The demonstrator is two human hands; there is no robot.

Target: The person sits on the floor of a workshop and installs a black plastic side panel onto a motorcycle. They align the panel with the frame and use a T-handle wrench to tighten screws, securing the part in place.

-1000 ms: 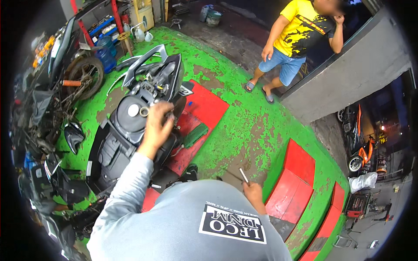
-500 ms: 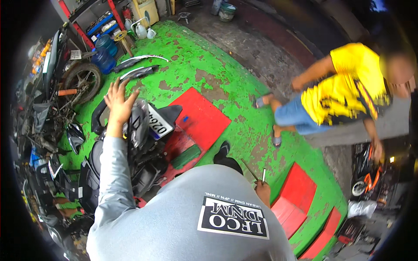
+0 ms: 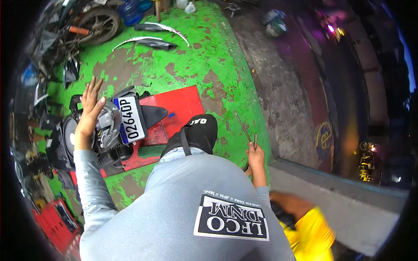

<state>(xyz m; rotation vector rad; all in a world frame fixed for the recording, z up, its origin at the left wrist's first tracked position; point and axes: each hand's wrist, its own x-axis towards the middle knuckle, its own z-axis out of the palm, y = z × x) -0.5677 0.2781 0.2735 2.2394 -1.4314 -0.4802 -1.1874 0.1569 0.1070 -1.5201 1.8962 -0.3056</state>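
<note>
"Where does the bike sit?"

"On the green floor (image 3: 187,69) a red platform (image 3: 185,102) lies ahead of you, toward your left. The bike (image 3: 109,122) is at that platform's left end; whether its wheels rest on it is hidden from you."

"What looks done, what's left?"

"I'd judge your bike partly stripped: its top looks bare of a seat. Two dark, white-edged panels (image 3: 154,43) lie well apart beyond it; you can't tell from here if they belong to it. How much is left doesn't show either."

"Which way does it point?"

"Its tail faces right, toward your middle, with the plate (image 3: 132,119) at the end; its long axis runs from there to your left, dipping slightly."

"And my hands?"

"Your left hand (image 3: 90,111) is fanned wide over the tail, contact unclear. Your right hand (image 3: 256,157), well apart, is closed round a thin rod (image 3: 242,124), which slants forward and left. A shorter stub (image 3: 255,138) sticks up beside it; your grip hides whether they join."
</note>
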